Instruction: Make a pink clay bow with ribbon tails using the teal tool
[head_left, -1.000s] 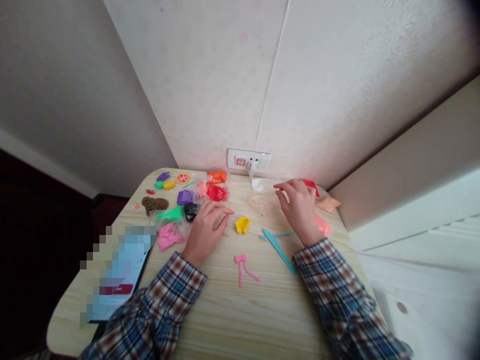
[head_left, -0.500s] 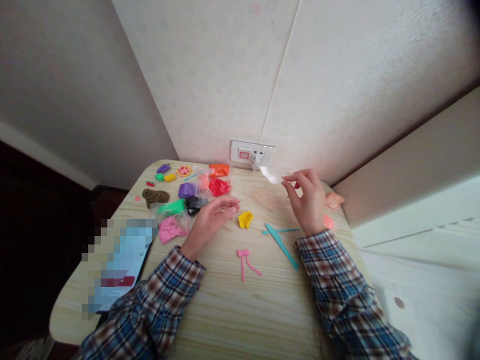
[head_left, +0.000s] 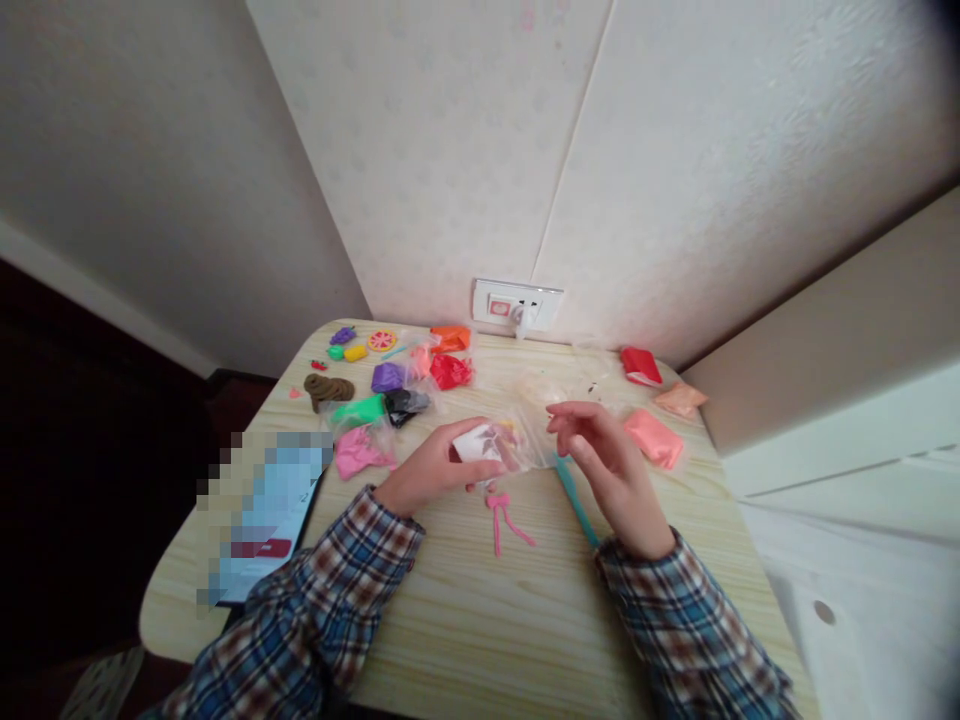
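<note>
My left hand [head_left: 431, 472] is closed around a clear plastic bag of white clay [head_left: 474, 442], held above the middle of the table. The bag's loose end [head_left: 534, 445] spreads toward my right hand [head_left: 611, 475], whose fingers are apart and bent, with nothing visible in them. Behind the bag, the yellow clay piece shows only in part. Just below lies a pink clay bow [head_left: 498, 503] with two long tails. A teal modelling knife [head_left: 576, 500] lies partly covered by my right hand and sleeve.
Bags of coloured clay, such as a pink one [head_left: 361, 450], fill the left side with small clay fruits and a brown coil [head_left: 328, 388]. A phone [head_left: 277, 520] lies at the left edge. Coral [head_left: 654, 438] and red [head_left: 640, 366] packs sit right, and a wall socket [head_left: 517, 302] behind.
The white clay bag has come from my right hand, down and left, into my left hand's grip. My right hand has let go and lowered. The view has shifted slightly.
</note>
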